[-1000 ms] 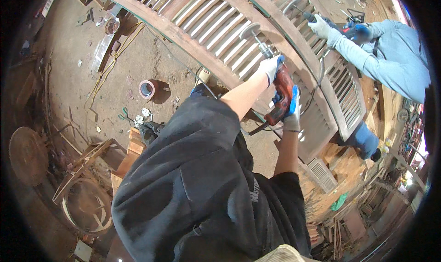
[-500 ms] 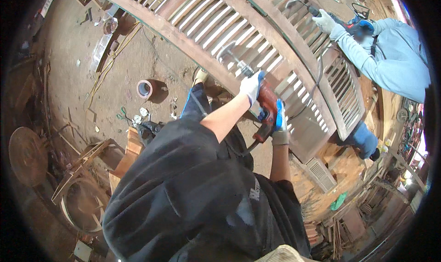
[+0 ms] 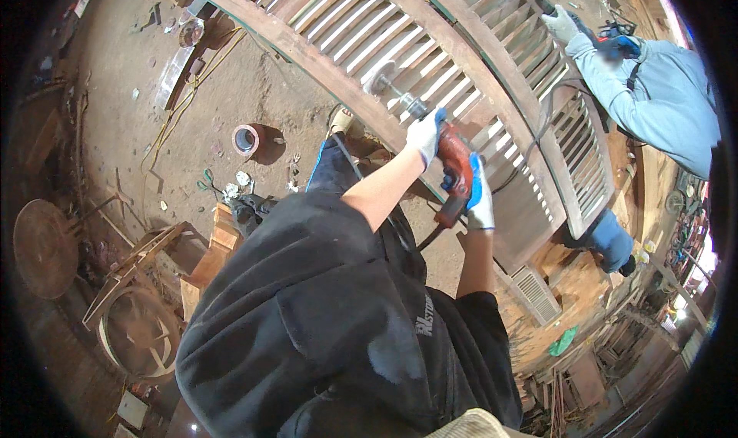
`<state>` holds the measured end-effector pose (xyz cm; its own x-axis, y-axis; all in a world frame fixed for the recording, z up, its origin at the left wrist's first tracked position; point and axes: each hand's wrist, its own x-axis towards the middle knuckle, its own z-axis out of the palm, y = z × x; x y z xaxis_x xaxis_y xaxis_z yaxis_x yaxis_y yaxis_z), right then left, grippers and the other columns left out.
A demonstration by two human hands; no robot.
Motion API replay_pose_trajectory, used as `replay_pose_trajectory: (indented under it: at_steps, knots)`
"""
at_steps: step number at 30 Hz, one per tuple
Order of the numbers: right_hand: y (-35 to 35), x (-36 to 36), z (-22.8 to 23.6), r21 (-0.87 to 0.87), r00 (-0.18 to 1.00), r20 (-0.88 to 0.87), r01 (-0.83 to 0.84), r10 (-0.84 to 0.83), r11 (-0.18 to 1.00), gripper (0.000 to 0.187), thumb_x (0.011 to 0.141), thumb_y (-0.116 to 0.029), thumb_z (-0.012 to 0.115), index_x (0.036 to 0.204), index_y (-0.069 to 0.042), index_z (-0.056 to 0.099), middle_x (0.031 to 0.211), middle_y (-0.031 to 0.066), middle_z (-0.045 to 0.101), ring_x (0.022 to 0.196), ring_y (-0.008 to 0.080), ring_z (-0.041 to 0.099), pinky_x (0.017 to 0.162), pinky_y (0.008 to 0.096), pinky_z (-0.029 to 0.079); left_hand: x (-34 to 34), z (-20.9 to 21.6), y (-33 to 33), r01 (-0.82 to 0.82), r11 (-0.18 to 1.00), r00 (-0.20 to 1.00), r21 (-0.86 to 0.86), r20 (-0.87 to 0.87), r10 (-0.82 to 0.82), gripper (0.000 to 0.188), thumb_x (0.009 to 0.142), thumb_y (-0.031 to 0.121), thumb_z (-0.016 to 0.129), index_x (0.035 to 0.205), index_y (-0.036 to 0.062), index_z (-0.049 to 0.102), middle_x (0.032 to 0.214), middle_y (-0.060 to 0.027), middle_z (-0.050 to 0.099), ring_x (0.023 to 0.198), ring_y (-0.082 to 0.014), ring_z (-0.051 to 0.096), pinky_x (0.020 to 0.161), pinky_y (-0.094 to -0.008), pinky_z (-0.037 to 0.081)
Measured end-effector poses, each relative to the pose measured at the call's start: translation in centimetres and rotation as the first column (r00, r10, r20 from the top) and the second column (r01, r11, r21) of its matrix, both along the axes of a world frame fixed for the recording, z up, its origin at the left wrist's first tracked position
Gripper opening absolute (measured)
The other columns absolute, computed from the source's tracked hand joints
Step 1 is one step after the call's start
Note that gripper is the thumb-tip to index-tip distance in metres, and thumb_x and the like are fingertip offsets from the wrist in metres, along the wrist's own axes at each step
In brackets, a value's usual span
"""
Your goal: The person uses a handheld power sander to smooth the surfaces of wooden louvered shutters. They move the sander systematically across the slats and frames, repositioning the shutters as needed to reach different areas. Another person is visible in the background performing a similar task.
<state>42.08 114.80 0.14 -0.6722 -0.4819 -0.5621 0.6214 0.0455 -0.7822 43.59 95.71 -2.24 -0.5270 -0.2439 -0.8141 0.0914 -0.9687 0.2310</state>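
Observation:
A red corded power drill (image 3: 458, 160) is held in both my hands, pointing away and to the left over a louvred wooden shutter (image 3: 315, 60). My left hand (image 3: 424, 137), in a white and blue work glove, closes round the front of the body behind the metal chuck. Round the rear handle is my right hand (image 3: 480, 196), gloved alike. On the drill's shaft a round, pale disc (image 3: 380, 77) lies at the shutter's near rail and slat ends. It looks blurred; whether it touches the wood I cannot tell.
A second louvred shutter (image 3: 503, 61) lies alongside. Across it, a co-worker in a light blue top (image 3: 659, 100) holds another power tool. A roll of tape (image 3: 246, 139) and yellow cords (image 3: 178, 114) lie on the dirt floor. The drill's black cord (image 3: 430, 238) hangs by my legs.
The drill and both hands have shifted slightly up and right; the disc has moved a little up along the near rail. The co-worker's tool has also moved up and right.

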Motion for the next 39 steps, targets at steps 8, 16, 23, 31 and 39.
replay_pose_trajectory:
  at_steps: [8, 16, 23, 31, 39]
  knots:
    - [-1.8, 0.6, 6.7, -0.083, 0.952, 0.285, -0.090, 0.110, 0.992, 0.051, 0.096, -0.040, 0.042, 0.133, -0.004, 0.044, 0.127, 0.0069, 0.054, 0.104, 0.0168, 0.056, 0.078, 0.0309, 0.049, 1.0, 4.1, 0.4, 0.035, 0.986, 0.994, -0.166, 0.112, -0.017, 0.020, 0.078, 0.022, 0.070, 0.090, 0.0068, 0.066, 0.080, -0.0021, 0.062, 0.070, -0.0130, 0.055, 0.065, -0.0287, 0.046]
    - [-3.4, -0.1, 11.1, 0.179, 0.941, -0.287, -0.133, 0.181, 0.975, 0.041, 0.097, -0.022, 0.042, 0.129, 0.003, 0.046, 0.130, 0.0100, 0.049, 0.119, 0.0172, 0.047, 0.103, 0.0313, 0.034, -0.1, 4.4, 0.1, -0.093, 0.986, 0.990, -0.135, 0.094, 0.107, 0.016, 0.077, 0.021, 0.072, 0.082, 0.0082, 0.064, 0.074, 0.0014, 0.058, 0.063, -0.0101, 0.052, 0.059, -0.0281, 0.044]
    - [0.1, 0.2, 8.7, 0.167, 0.949, -0.272, -0.115, 0.158, 0.979, 0.041, 0.097, -0.022, 0.041, 0.130, 0.002, 0.045, 0.131, 0.0104, 0.049, 0.119, 0.0171, 0.047, 0.104, 0.0314, 0.034, 0.5, 4.3, 2.2, -0.030, 0.984, 0.997, -0.176, 0.066, 0.043, 0.021, 0.077, 0.026, 0.071, 0.086, 0.0091, 0.063, 0.077, 0.0015, 0.058, 0.069, -0.0095, 0.051, 0.064, -0.0266, 0.043]
    - [-2.4, 5.6, 11.1, 0.047, 0.992, -0.101, 0.080, -0.075, 0.996, 0.046, 0.097, -0.033, 0.042, 0.130, 0.000, 0.043, 0.122, 0.0112, 0.055, 0.111, 0.0205, 0.054, 0.089, 0.0327, 0.048, 4.7, 7.2, -0.3, 0.061, 0.995, 0.996, -0.075, -0.067, -0.066, 0.025, 0.085, 0.026, 0.062, 0.102, 0.0089, 0.063, 0.092, -0.0017, 0.062, 0.086, -0.0145, 0.058, 0.081, -0.0302, 0.046]
    - [-12.6, 12.4, 15.1, -0.276, 0.971, -0.238, -0.049, -0.019, 0.960, 0.059, 0.089, -0.045, 0.051, 0.126, 0.002, 0.048, 0.120, 0.0139, 0.056, 0.107, 0.0239, 0.056, 0.093, 0.0373, 0.043, 14.8, 16.7, -15.2, -0.095, 0.995, 0.824, -0.030, -0.563, 0.062, 0.054, 0.083, 0.057, 0.053, 0.102, 0.0075, 0.059, 0.101, -0.0117, 0.063, 0.090, -0.0281, 0.061, 0.088, -0.0433, 0.047]
